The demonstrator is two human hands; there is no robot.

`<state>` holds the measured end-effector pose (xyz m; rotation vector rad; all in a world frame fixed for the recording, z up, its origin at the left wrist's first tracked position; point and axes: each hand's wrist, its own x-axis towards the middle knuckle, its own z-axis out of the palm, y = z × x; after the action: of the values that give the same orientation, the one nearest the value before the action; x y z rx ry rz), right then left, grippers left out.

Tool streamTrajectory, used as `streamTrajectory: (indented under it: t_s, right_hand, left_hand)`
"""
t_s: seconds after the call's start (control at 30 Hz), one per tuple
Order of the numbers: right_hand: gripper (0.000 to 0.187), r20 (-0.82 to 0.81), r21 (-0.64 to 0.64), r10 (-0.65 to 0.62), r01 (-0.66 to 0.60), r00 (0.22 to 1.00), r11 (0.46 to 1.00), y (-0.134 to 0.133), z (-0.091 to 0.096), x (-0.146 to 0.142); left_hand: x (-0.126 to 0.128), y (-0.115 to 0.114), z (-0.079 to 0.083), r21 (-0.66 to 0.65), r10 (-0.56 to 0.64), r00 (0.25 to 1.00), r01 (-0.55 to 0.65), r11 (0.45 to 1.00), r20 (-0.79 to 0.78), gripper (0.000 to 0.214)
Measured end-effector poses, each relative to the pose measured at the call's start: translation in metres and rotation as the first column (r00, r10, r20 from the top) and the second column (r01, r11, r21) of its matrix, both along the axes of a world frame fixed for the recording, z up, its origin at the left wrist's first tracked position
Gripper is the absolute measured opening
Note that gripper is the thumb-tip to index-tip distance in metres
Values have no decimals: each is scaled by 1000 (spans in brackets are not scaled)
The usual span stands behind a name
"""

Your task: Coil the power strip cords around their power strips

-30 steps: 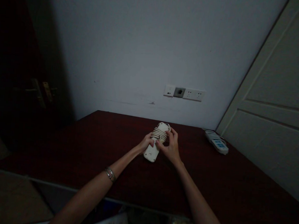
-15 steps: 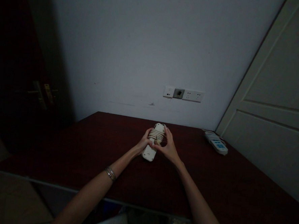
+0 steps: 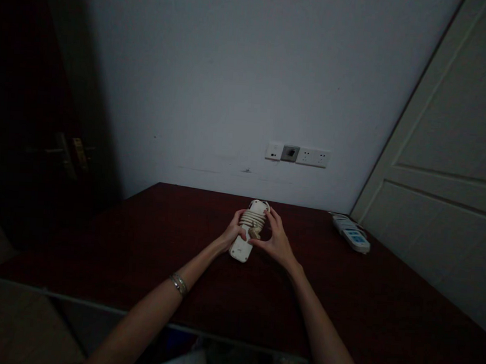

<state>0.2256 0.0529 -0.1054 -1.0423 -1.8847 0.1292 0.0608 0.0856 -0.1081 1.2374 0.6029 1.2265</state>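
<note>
A white power strip (image 3: 243,249) with its cord coiled round its upper half lies on the dark red table (image 3: 149,242). My left hand (image 3: 235,231) grips the strip's left side, fingers curled on it. Against the strip's right side is my right hand (image 3: 277,240), its thumb and fingers pressed on the coiled cord (image 3: 252,220). The plug end seems to sit between my thumbs, but the dim light hides detail. A metal bracelet (image 3: 178,283) is on my left wrist.
A second power strip (image 3: 352,235) with blue switches lies at the table's far right by the white door (image 3: 444,178). Wall sockets (image 3: 298,154) sit above the table. A dark door with a handle (image 3: 67,152) stands at the left.
Both hands and the wrapped strip shifted slightly left and away; my right fingers slid from the top of the coil to its side.
</note>
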Motion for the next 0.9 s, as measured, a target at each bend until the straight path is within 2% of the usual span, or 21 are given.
streamTrajectory:
  t_s: [0.2,0.37,0.47,0.57,0.67,0.8,0.83,0.9]
  right_hand:
    - [78,51,-23,-132,133,990,991,-8,4,1]
    - [74,28,-40,-173,174,984,984,-3,-2,1]
    - [80,-57,-68,-114,110,992,992,5,-8,-1]
    - [97,-223,-132,10,-40,975,991,12,-15,-5]
    - [109,-366,-268,106,-214,925,939,14,-23,-12]
    - [99,-463,-432,117,-339,879,836,14,-36,-28]
    - [94,-457,-433,119,-338,881,836,13,-39,-33]
    - [87,-386,-366,118,-269,915,891,11,-44,-44]
  left_hand:
    - [-1,-3,2,-56,-36,999,35,998,-18,81]
    - [0,-3,0,-109,-53,998,49,993,-41,79]
    - [1,-3,1,-123,-7,1000,8,992,11,79]
    - [2,-3,3,-127,42,994,-28,992,104,79]
    - [2,-2,5,-119,78,976,-55,991,203,77]
    - [1,3,5,-134,216,943,-187,973,255,74]
    - [1,4,5,-145,263,930,-232,962,257,74]
    - [2,6,4,-167,336,907,-301,939,253,77]
